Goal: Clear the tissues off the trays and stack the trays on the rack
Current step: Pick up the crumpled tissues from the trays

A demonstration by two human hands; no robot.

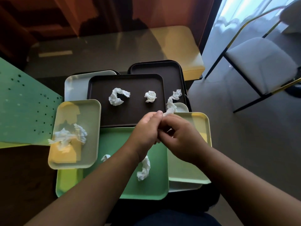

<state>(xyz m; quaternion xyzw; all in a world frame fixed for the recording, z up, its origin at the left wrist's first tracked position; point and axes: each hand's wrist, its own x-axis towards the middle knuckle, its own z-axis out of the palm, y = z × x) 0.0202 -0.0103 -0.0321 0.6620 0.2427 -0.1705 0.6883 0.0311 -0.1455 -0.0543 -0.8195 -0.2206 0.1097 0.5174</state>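
Left hand (147,128): fingers curled, pinching one end of a long twisted tissue (173,101) above the trays.
Right hand (180,136): fingers bent, touching the left hand; whether it gripped the tissue could not be told.
Brown tray (101,111): carried two crumpled tissues (118,98), well apart.
Yellow tray (91,115): on the left, held a loose tissue (70,137).
Green tray (156,190): nearest, held a twisted tissue (144,170) under the left wrist.
Chair (260,62): at right.

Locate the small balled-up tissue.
Head view: the balled tissue lies on the front brown tray, right of centre, between the curled tissue and the long twisted tissue.
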